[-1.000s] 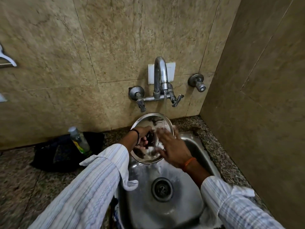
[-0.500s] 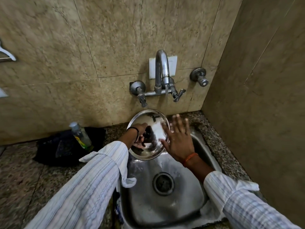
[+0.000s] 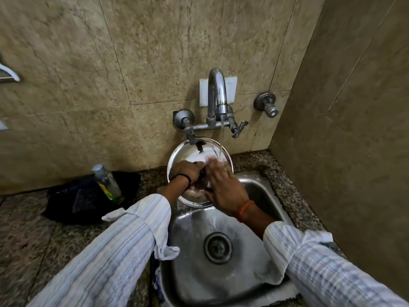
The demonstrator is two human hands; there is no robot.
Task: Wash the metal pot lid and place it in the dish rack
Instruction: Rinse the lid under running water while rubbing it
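Over the steel sink (image 3: 263,196), under the tap's (image 3: 218,96) thin stream, our left hand (image 3: 187,171) grips the metal pot lid (image 3: 190,151) by its dark knob while our open right hand (image 3: 223,187) rubs its face.

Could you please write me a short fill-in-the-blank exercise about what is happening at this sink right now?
1. The left hand holds the pot lid by its dark ____.
2. Water runs from the tap onto the ____.
3. The right hand wears an ____ band at the wrist.
4. The bottle stands on the counter to the ____ of the sink.

Missing words: knob; lid; orange; left
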